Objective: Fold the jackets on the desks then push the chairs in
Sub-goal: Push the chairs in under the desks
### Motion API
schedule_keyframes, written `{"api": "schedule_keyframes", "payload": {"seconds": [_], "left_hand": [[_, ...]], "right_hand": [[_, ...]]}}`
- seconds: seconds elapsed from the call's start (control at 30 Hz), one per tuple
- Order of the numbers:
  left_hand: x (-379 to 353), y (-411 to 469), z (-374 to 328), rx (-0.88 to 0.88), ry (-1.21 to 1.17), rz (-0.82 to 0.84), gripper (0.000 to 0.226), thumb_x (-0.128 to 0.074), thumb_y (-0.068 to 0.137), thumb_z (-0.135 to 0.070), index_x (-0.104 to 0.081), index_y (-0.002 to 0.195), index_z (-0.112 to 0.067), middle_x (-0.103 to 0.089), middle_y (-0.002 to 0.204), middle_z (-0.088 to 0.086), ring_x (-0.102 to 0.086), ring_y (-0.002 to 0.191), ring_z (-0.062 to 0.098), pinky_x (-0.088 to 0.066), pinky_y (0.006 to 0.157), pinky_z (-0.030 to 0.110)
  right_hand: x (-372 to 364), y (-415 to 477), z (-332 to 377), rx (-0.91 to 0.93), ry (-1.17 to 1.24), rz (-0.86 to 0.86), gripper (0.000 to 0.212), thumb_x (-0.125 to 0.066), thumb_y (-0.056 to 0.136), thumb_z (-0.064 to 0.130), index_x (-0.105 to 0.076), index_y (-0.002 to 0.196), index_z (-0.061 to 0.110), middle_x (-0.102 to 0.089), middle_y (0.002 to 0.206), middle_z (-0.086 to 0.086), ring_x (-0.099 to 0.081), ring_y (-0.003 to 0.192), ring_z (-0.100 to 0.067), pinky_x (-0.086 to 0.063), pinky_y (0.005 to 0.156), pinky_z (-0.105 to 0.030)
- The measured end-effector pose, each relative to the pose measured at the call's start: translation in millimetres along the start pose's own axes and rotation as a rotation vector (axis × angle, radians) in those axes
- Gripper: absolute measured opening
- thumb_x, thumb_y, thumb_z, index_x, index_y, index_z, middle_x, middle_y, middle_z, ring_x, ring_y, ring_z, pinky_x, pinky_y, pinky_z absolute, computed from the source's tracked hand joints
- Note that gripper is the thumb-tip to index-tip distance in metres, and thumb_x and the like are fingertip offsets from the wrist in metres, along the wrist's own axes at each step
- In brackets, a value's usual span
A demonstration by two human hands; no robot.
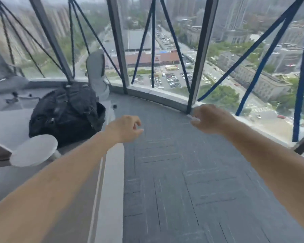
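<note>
A crumpled black jacket [65,111] lies in a heap on the grey desk [5,123] at the left. Behind it a grey hooded garment [97,74] hangs upright over something hidden, close to the window. My left hand [125,128] hovers over the desk's right edge, just right of the black jacket and not touching it, its fingers loosely curled and holding nothing. Over the carpet near the window sill, my right hand [208,119] is held out with loosely curled fingers and holds nothing. The frame is blurred.
A grey office chair [2,76] stands at the far left behind the desk. A white round pad [33,149] sticks out at the desk's near side. Grey carpet [191,181] runs ahead along a curved glass wall [156,50] with dark frames and blue ropes.
</note>
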State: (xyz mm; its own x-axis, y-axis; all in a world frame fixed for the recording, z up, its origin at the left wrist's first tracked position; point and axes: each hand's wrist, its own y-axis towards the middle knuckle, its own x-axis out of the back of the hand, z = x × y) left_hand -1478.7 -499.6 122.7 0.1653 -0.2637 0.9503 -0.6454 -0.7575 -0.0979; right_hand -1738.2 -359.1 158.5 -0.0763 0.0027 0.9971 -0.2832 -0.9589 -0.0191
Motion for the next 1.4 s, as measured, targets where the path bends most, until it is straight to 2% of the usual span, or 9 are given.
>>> {"api": "schedule_keyframes", "payload": {"seconds": [0.23,0.37,0.53,0.7,0.87,1.07,1.2,1.3,1.4], "left_hand": [[51.2,109.5,34.2,0.257,-0.037,-0.085,0.027,-0.055,0.095,-0.047,-0.063,0.111,-0.026,-0.067,0.106,-0.007,-0.061,0.091,0.011,-0.049,0.081,0.032],[95.4,230.0,62.5,0.298,0.021,-0.110,0.032,-0.056,0.095,-0.047,-0.060,0.118,-0.026,-0.065,0.111,-0.006,-0.060,0.097,0.015,-0.048,0.086,0.032],[132.2,362.5,90.5,0.310,-0.018,-0.186,0.034,-0.056,0.096,-0.048,-0.060,0.120,-0.024,-0.063,0.105,-0.007,-0.058,0.096,0.016,-0.045,0.081,0.030],[136.7,486.3,127.7,0.368,-0.073,-0.189,0.022,-0.058,0.094,-0.047,-0.060,0.109,-0.030,-0.062,0.104,-0.008,-0.058,0.098,0.016,-0.041,0.079,0.029],[144.0,629.1,183.5,0.437,-0.057,-0.199,0.028,-0.061,0.093,-0.042,-0.062,0.115,-0.024,-0.061,0.101,-0.008,-0.057,0.095,0.015,-0.042,0.079,0.027],[163.2,761.3,259.8,0.556,-0.039,-0.234,0.026,-0.063,0.092,-0.041,-0.062,0.112,-0.025,-0.064,0.099,-0.009,-0.059,0.092,0.014,-0.045,0.077,0.029],[187.2,823.8,324.7,0.652,-0.092,-0.285,0.024,-0.062,0.093,-0.039,-0.060,0.112,-0.025,-0.064,0.103,-0.007,-0.058,0.093,0.015,-0.043,0.077,0.029],[204.1,873.1,384.7,0.725,-0.100,-0.340,0.042,-0.060,0.095,-0.041,-0.055,0.130,-0.018,-0.065,0.108,-0.006,-0.059,0.102,0.018,-0.045,0.084,0.032],[214.5,929.9,455.3,0.763,-0.111,-0.390,0.051,-0.060,0.094,-0.044,-0.049,0.137,-0.019,-0.062,0.109,-0.008,-0.058,0.102,0.017,-0.043,0.082,0.032]], "right_hand": [[20.4,198.5,9.0,0.312,0.089,0.030,0.039,-0.058,0.096,0.042,-0.060,0.129,0.023,-0.061,0.129,-0.004,-0.058,0.116,-0.026,-0.049,0.092,-0.035],[31.4,327.5,-11.6,0.355,0.066,0.008,0.033,-0.057,0.096,0.042,-0.060,0.124,0.025,-0.062,0.125,-0.003,-0.060,0.109,-0.025,-0.052,0.088,-0.037],[57.5,477.9,-45.2,0.330,0.086,0.026,0.023,-0.058,0.097,0.037,-0.065,0.116,0.027,-0.063,0.121,-0.004,-0.060,0.105,-0.025,-0.048,0.081,-0.034],[53.4,631.0,-54.9,0.371,0.089,0.012,0.035,-0.058,0.096,0.044,-0.062,0.125,0.026,-0.063,0.125,-0.002,-0.060,0.110,-0.025,-0.052,0.091,-0.040],[30.6,789.6,-49.8,0.429,0.100,0.016,0.035,-0.057,0.096,0.042,-0.064,0.124,0.022,-0.064,0.118,-0.004,-0.061,0.107,-0.027,-0.053,0.088,-0.039],[18.3,979.0,-8.9,0.511,0.079,0.072,0.030,-0.057,0.096,0.040,-0.066,0.114,0.017,-0.065,0.116,-0.007,-0.062,0.104,-0.031,-0.054,0.083,-0.041],[21.1,1082.9,39.7,0.615,0.083,0.054,0.025,-0.056,0.097,0.038,-0.064,0.115,0.022,-0.059,0.116,-0.002,-0.059,0.099,-0.027,-0.040,0.063,-0.030],[12.6,1166.5,79.4,0.667,0.049,0.047,0.030,-0.057,0.096,0.041,-0.064,0.118,0.023,-0.053,0.121,-0.002,-0.059,0.106,-0.028,-0.043,0.072,-0.034],[1.8,1254.2,124.3,0.703,0.003,0.052,0.037,-0.060,0.093,0.048,-0.061,0.122,0.025,-0.050,0.125,-0.002,-0.059,0.106,-0.028,-0.049,0.078,-0.038]]}}
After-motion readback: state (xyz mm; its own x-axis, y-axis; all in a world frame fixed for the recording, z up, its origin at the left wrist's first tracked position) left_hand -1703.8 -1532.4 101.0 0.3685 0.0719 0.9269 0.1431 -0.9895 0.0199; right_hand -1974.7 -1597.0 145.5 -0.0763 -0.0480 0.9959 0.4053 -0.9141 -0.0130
